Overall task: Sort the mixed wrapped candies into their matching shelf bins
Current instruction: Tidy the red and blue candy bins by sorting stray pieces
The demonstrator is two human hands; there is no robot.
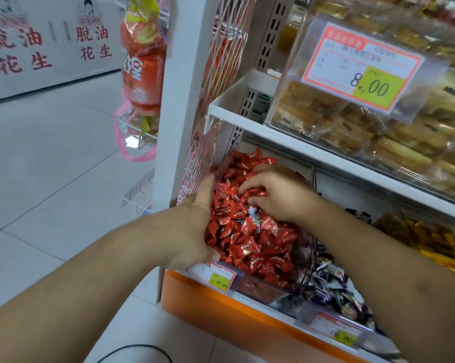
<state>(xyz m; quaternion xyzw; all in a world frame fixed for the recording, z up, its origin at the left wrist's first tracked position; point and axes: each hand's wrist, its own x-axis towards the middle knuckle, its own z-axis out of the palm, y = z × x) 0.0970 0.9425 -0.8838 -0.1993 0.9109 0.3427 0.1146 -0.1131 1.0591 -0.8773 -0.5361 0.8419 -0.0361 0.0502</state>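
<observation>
Both hands are down in the clear plastic shelf bin (271, 290) at the 6 o'clock part of the view, which is heaped with red foil-wrapped candies (250, 239). One white-and-blue wrapped candy (253, 212) lies among the red ones, just below the right hand. The left hand (197, 226) lies along the bin's 9 o'clock side with straight, relaxed fingers pressed flat against the heap, thumb near the front lip; it grips nothing. The right hand (278, 195) is on top of the pile toward 12 o'clock, fingers curled down into the red candies; whether it has hold of any, I cannot tell.

A yellow-and-white price tag (215, 277) is fixed to the bin's front. At 3 o'clock of this bin, touching it, a second clear bin (323, 319) holds dark purple and white wrapped candies (331, 281). Further toward 3 o'clock lie orange-yellow wrapped sweets (438, 244), partly hidden by the right forearm. On the white shelf (273, 134) above, at 1 o'clock, a clear box (281, 111) holds pale brown packed pastries (394, 140) behind a large price label (362, 66) reading 8.00.
</observation>
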